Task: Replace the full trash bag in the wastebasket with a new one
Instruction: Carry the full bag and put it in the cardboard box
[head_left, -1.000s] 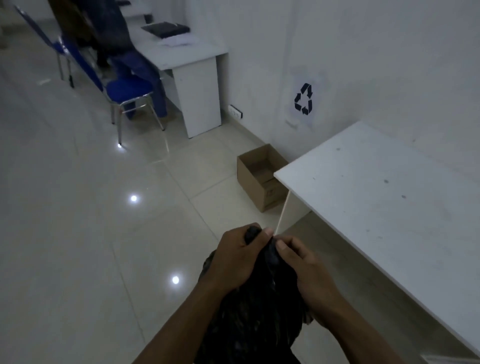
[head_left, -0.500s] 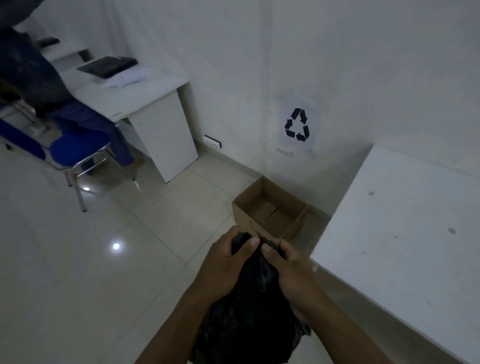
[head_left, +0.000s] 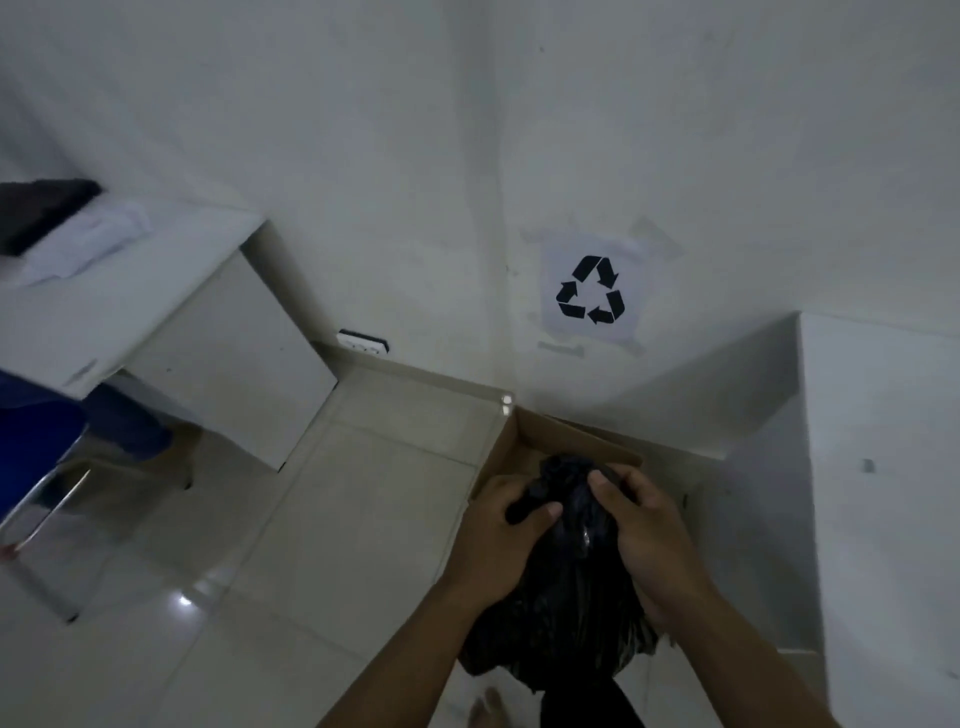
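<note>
A full black trash bag (head_left: 566, 587) hangs in front of me, its gathered neck bunched at the top. My left hand (head_left: 498, 535) grips the neck from the left. From the right, my right hand (head_left: 644, 525) grips the same bunched top. The bag is above the near edge of an open brown cardboard box (head_left: 571, 434) that stands on the floor against the wall. No wastebasket is in view.
A recycling sign (head_left: 590, 290) is taped to the wall above the box. A white table (head_left: 883, 467) stands close on the right, a white desk (head_left: 171, 322) on the left with a blue chair (head_left: 31, 441) and a seated person's legs. A wall socket (head_left: 362, 343) sits low.
I have come closer to the wall and the box. The bag, held by both hands throughout, now hangs over the box's near edge instead of over open floor.
</note>
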